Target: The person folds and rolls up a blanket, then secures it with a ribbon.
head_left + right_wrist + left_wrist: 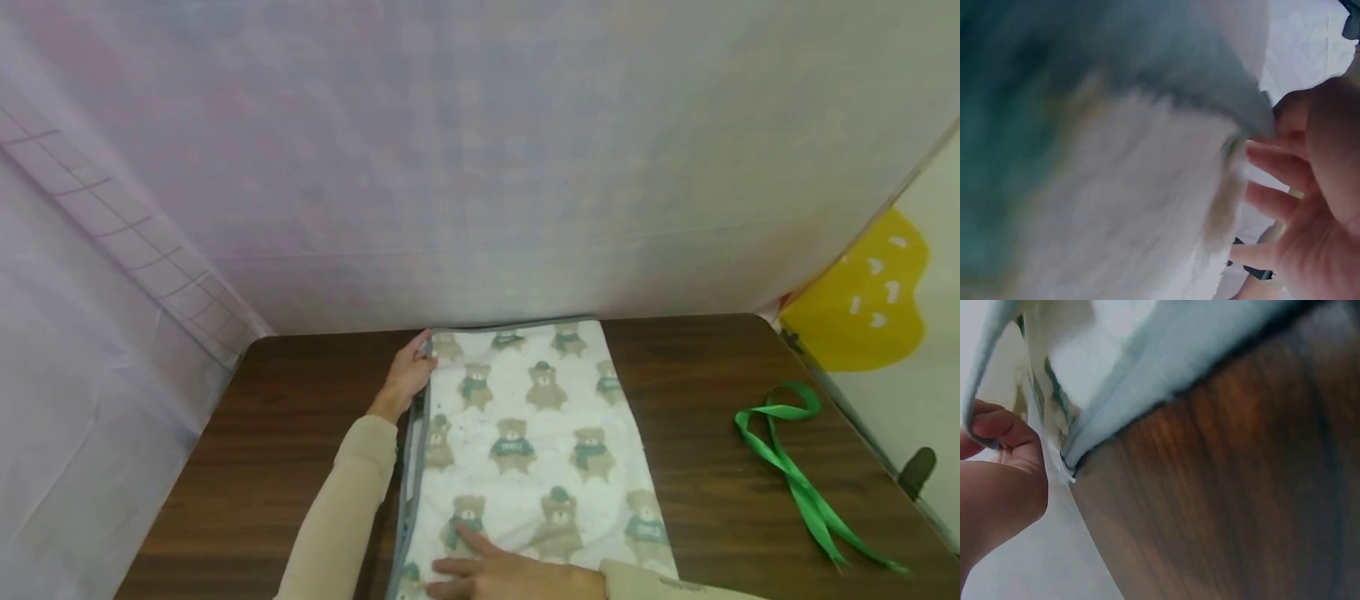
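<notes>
A folded white blanket (480,475) with brown-and-green bears and a grey trim lies over the middle of the table. At its far left corner my left hand (408,379) grips the trim; in the left wrist view, that hand's curled fingers (1007,425) hold the grey edge. My right hand (525,577) reaches in low over the blanket's near part, some fingers spread across the bears. The right wrist view shows its thumb and forefinger pinching the trim (1257,122) at a corner, other fingers behind the cloth. The near edge is cut off in the head view.
A green ribbon (798,483) lies in a loose loop on the right side of the dark wooden table (697,417). Pale cloth (480,167) hangs behind the table's far edge. A yellow shape (862,300) is at the right, beyond the table.
</notes>
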`<state>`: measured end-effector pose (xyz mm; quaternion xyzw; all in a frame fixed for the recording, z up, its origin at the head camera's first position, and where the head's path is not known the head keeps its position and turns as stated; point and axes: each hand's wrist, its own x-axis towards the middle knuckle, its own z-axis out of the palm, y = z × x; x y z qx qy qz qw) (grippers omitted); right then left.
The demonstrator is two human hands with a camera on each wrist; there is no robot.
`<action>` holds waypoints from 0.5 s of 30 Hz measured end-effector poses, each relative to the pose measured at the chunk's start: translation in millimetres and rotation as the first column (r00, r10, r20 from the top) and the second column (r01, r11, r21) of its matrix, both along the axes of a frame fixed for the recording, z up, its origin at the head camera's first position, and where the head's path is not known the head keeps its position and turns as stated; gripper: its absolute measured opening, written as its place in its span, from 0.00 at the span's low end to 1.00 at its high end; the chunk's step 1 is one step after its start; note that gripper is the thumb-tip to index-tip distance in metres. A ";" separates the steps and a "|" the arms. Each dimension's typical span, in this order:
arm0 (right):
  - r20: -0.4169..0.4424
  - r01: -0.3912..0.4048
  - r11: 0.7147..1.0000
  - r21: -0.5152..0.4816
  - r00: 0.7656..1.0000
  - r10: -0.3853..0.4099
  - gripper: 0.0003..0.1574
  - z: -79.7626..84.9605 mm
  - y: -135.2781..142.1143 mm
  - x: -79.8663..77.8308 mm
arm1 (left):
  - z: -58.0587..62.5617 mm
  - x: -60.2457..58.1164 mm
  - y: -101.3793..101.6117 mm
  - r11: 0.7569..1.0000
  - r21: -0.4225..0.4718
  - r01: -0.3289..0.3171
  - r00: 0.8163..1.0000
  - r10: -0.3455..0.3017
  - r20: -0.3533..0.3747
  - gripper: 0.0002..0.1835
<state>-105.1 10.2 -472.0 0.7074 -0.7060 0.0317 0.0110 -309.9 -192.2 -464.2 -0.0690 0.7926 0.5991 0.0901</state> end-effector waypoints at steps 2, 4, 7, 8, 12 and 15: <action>-0.014 0.004 0.998 -0.061 1.000 -0.005 0.24 0.6 -3.2 1.5 | 3.2 -0.7 -1.2 1.000 -0.001 -0.010 1.000 0.009 -0.013 0.34; -0.041 0.001 0.994 -0.106 0.999 -0.005 0.20 3.5 -6.5 3.6 | 6.3 -1.8 -2.9 1.000 0.004 -0.025 0.999 0.025 -0.023 0.33; 0.012 -0.004 0.992 -0.123 1.000 0.006 0.18 8.8 -10.7 7.2 | 7.8 -2.5 -6.5 0.999 0.018 -0.046 0.998 0.046 -0.035 0.34; 0.053 -0.011 0.995 -0.103 0.998 0.016 0.19 10.2 -11.4 8.2 | 7.6 -2.1 -7.7 0.999 0.016 -0.052 0.998 0.052 -0.034 0.34; 0.247 -0.046 0.998 0.035 0.968 0.036 0.28 11.3 -5.6 8.2 | 4.2 3.4 -10.6 0.998 -0.052 -0.028 0.999 0.027 -0.018 0.35; 0.343 -0.052 0.997 0.053 0.939 0.030 0.32 12.2 7.2 6.2 | 1.4 10.6 -8.9 0.967 -0.253 0.033 0.996 -0.053 -0.072 0.36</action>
